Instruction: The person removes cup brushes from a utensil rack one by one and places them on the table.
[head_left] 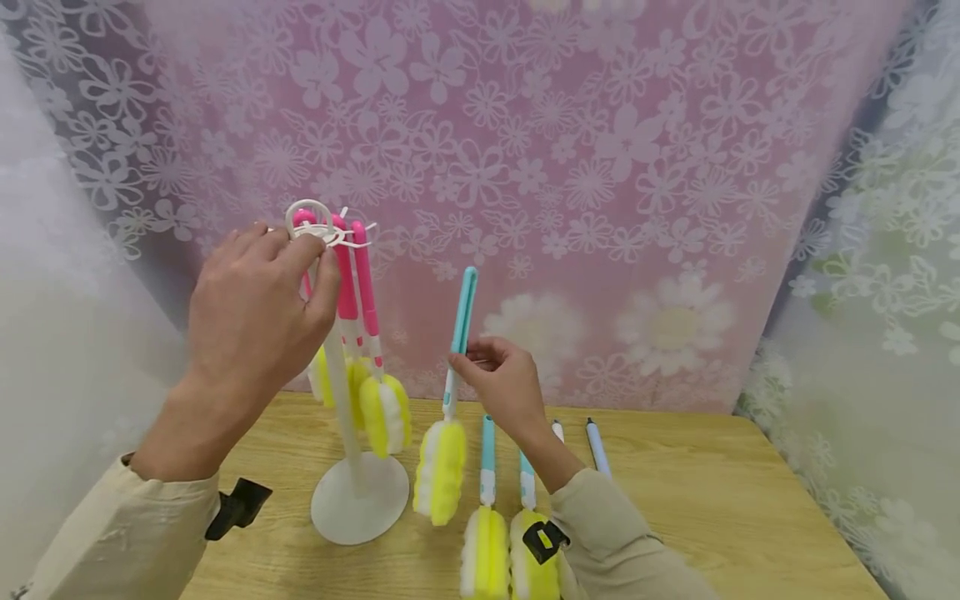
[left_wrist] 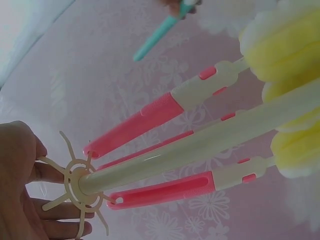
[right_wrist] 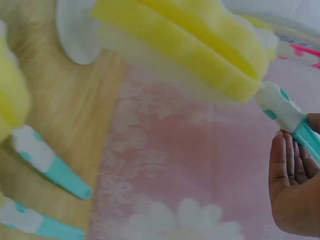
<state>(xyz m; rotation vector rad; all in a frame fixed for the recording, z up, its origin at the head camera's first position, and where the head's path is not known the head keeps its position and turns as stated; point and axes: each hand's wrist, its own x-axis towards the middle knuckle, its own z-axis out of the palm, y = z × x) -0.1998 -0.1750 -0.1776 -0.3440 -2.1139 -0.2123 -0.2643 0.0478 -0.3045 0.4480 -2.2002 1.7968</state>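
Note:
At the top of a white stand point(head_left: 339, 408), my left hand point(head_left: 262, 304) holds the ring of hooks point(left_wrist: 82, 185). Pink-handled sponge brushes point(head_left: 365, 279) hang from several of the hooks, yellow and white heads down. To the right of the stand, my right hand point(head_left: 504, 385) pinches a teal-handled sponge brush point(head_left: 463, 312) between thumb and fingers. This brush is upright, its yellow and white sponge head point(right_wrist: 190, 50) lowest and its teal end raised. The left wrist view shows the pink handles point(left_wrist: 137, 125) hanging around the pole, their tips at the hooks.
Two more teal-handled brushes point(head_left: 487, 483) lie on the wooden table point(head_left: 675, 500), partly behind my right sleeve. Beyond them lie a blue handle point(head_left: 597, 446) and a white one point(head_left: 557, 430). The stand's round base point(head_left: 360, 521) rests on the table. A floral curtain point(head_left: 525, 167) hangs behind.

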